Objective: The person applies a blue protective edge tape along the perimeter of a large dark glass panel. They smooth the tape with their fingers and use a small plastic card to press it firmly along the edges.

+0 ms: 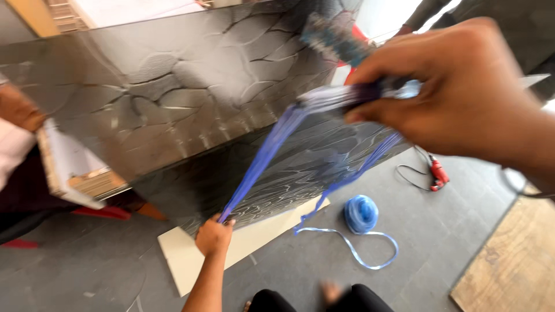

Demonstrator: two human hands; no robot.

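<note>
Blue strap stretched between two hands, not yet tied

Right hand (462, 98), upper right, pinches bunched blue strap (260, 162); left hand (214, 236), lower centre, grips its other end tight. Strap crosses the dark panel (173, 98); the roll (361, 214) lies uncut on the floor (87, 271).

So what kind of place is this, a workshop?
Probably a workshop or a shop handling wall panels: large grey stone-patterned panels, a coil of blue strapping on the floor, and a red power tool with its cord.

Left hand (214, 236) low, right hand (462, 95) raised, both clenched
</note>
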